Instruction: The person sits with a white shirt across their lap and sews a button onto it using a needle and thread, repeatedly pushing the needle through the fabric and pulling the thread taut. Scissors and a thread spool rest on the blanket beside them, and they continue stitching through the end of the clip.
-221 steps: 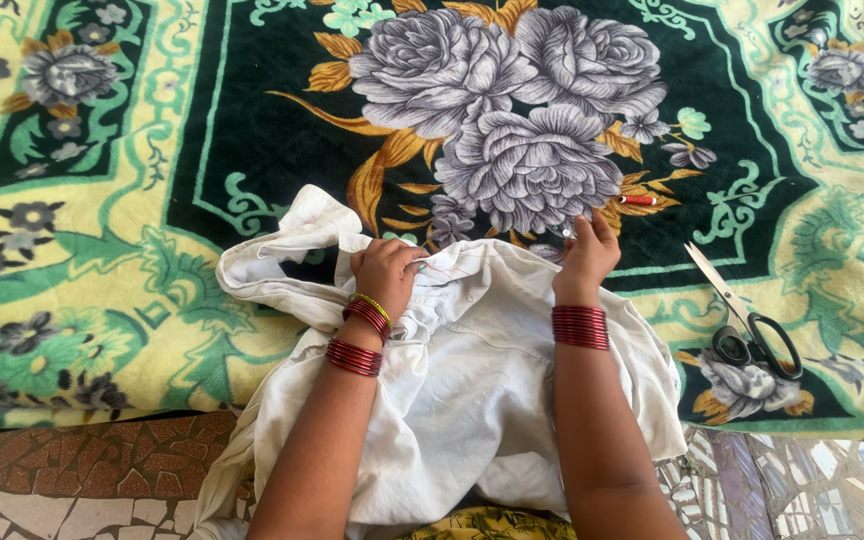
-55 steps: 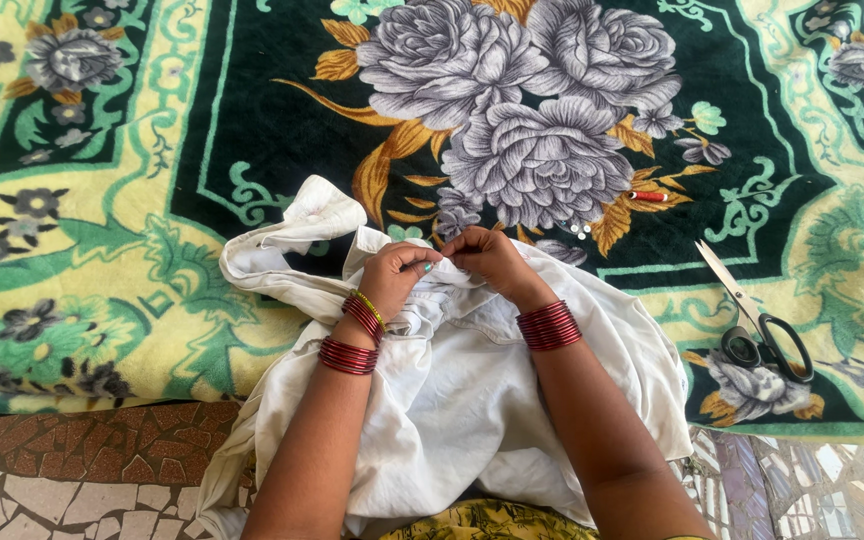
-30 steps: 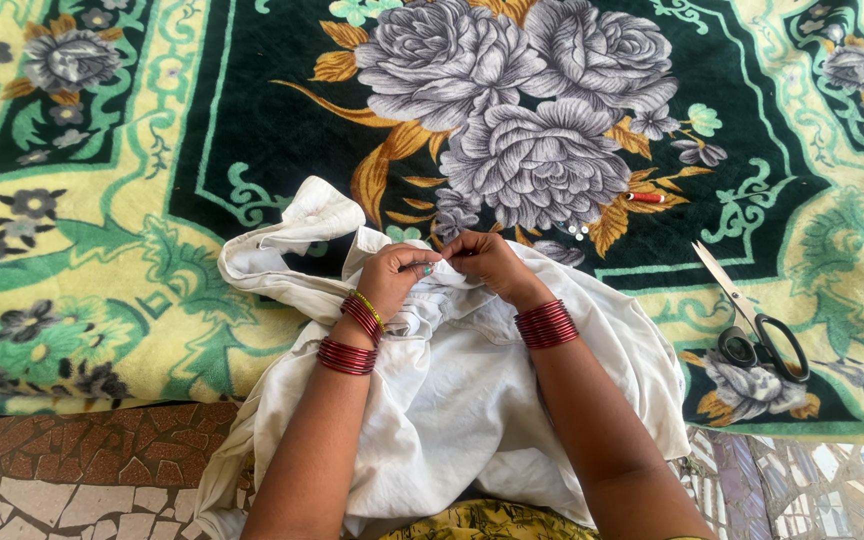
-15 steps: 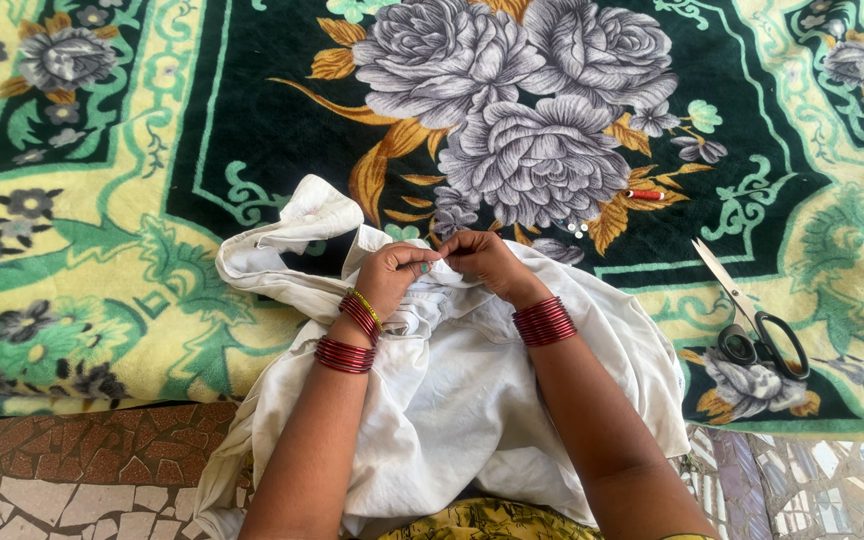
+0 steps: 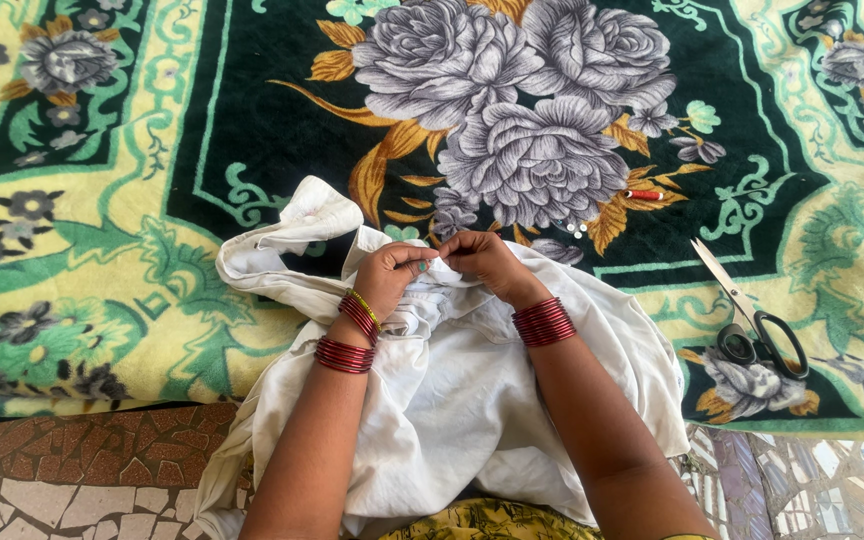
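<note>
The white cloth (image 5: 452,400) is lying half on the flowered blanket (image 5: 102,250) and half over the tiled floor (image 5: 72,480), its far edge bunched up and its near end trailing toward the person. Both hands are meeting at that far edge, near the middle of the cloth. The left hand (image 5: 392,278) is curling over a gathered fold, thumb and fingers pressed together and pinching the fabric. The right hand (image 5: 487,262) is sitting just beside it, fingertips touching the same fold and closed in a pinch on it; whether anything small, such as a needle, is between those fingers is too fine to tell. The two hands are almost touching each other, so neither is nearer to the fold than the other.

The cloth's long axis is running from the person out toward the blanket's big grey roses, and the pinched fold is lying crosswise to it, directly under the fingertips. A loose strip of the cloth is looping off to the left of the hands.

Scissors (image 5: 752,320) are lying on the blanket well to the right of the cloth, blades pointing away, on the right hand's side. A small red thing (image 5: 644,195) is resting beyond the cloth, on the blanket.
</note>
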